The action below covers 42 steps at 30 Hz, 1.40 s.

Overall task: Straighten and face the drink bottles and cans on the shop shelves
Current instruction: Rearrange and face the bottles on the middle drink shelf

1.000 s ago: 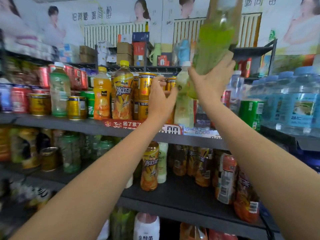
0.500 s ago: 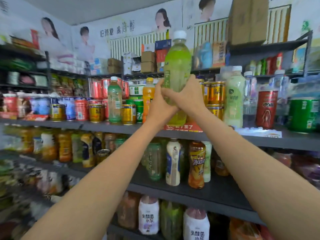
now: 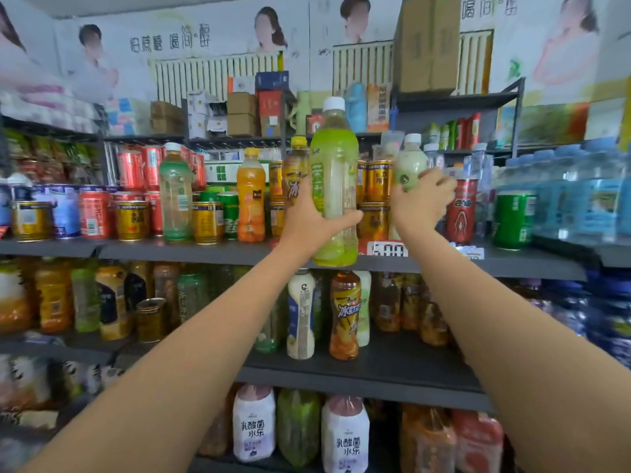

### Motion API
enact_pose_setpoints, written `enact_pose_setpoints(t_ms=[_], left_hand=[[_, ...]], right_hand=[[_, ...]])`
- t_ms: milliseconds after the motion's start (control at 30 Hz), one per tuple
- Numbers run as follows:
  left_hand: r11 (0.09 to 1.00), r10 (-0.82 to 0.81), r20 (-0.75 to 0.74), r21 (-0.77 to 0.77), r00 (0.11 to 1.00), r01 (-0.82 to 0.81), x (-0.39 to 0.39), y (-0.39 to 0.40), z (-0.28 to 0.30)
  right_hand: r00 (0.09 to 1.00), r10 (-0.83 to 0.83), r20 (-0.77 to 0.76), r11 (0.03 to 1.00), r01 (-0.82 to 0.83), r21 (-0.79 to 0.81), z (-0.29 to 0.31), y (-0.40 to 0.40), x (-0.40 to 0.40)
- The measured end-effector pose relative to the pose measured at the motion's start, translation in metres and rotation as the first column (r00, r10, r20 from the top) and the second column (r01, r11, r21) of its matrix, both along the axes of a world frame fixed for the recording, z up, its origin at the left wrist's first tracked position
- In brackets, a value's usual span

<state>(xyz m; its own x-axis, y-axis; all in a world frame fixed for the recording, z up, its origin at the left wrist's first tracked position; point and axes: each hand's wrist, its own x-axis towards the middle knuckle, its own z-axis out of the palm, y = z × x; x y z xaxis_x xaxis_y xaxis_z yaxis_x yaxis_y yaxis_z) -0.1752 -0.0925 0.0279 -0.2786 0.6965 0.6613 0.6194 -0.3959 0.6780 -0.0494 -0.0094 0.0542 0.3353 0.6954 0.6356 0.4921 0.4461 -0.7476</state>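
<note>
Facing stock | green bottle (image 3: 334,186) gripped by left hand (image 3: 309,216), lifted clear of shelf (image 3: 205,250) | pale bottle (image 3: 409,165) clasped by right hand (image 3: 421,203) for turning

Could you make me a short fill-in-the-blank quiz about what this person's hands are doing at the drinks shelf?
1. The left hand grips a tall green plastic bottle with a ____ cap.
2. The right hand holds a pale green bottle standing on the ____ shelf of drinks.
3. Just right of that hand stands a ____ can with an EXE logo.

Missing words: white; upper; red
</note>
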Motion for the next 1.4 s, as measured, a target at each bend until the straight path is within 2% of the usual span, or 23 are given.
enact_pose_setpoints(t_ms=[67, 200, 367, 567, 667, 800, 867, 1000, 1167, 1400], left_hand=[[1.000, -0.003, -0.010, -0.015, 1.000, 0.003, 0.016, 0.007, -0.002], [0.997, 0.059, 0.015, -0.041, 0.998, -0.059, 0.034, 0.029, -0.005], [0.992, 0.124, 0.042, -0.018, 0.991, -0.123, 0.036, 0.046, -0.012], [0.982, 0.190, -0.016, 0.003, 0.982, -0.190, 0.031, 0.049, -0.024], [0.981, 0.196, -0.003, -0.002, 0.981, -0.196, 0.032, 0.047, -0.026], [0.978, 0.191, 0.075, 0.066, 0.979, -0.196, 0.030, 0.041, -0.024], [0.974, 0.181, 0.119, 0.115, 0.976, -0.195, 0.030, 0.035, -0.025], [0.962, 0.195, 0.179, 0.155, 0.964, -0.224, 0.028, 0.014, -0.035], [0.956, 0.279, 0.117, 0.060, 0.953, -0.287, 0.021, -0.022, -0.064], [0.953, 0.290, 0.017, -0.096, 0.957, -0.287, -0.009, -0.047, -0.135]], right_hand=[[0.999, -0.005, 0.049, 0.991, 0.012, -0.134, -0.010, 0.018, 0.019], [0.988, 0.124, 0.089, 0.953, -0.093, -0.289, -0.014, 0.059, 0.030], [0.959, 0.279, -0.043, 0.905, -0.278, -0.322, -0.014, 0.102, 0.020], [0.942, 0.327, -0.077, 0.881, -0.334, -0.334, -0.021, 0.120, 0.021], [0.941, 0.321, -0.103, 0.910, -0.337, -0.241, -0.015, 0.107, 0.030], [0.967, 0.253, -0.026, 0.967, -0.252, 0.031, 0.006, 0.074, 0.039], [0.970, 0.241, -0.029, 0.964, -0.236, 0.126, 0.019, 0.047, 0.039], [0.924, 0.352, -0.149, 0.909, -0.300, 0.288, 0.017, -0.004, 0.020], [0.901, 0.404, -0.161, 0.896, -0.354, 0.267, -0.057, -0.051, -0.009], [0.952, 0.305, -0.030, 0.941, -0.296, 0.166, -0.183, -0.071, -0.013]])
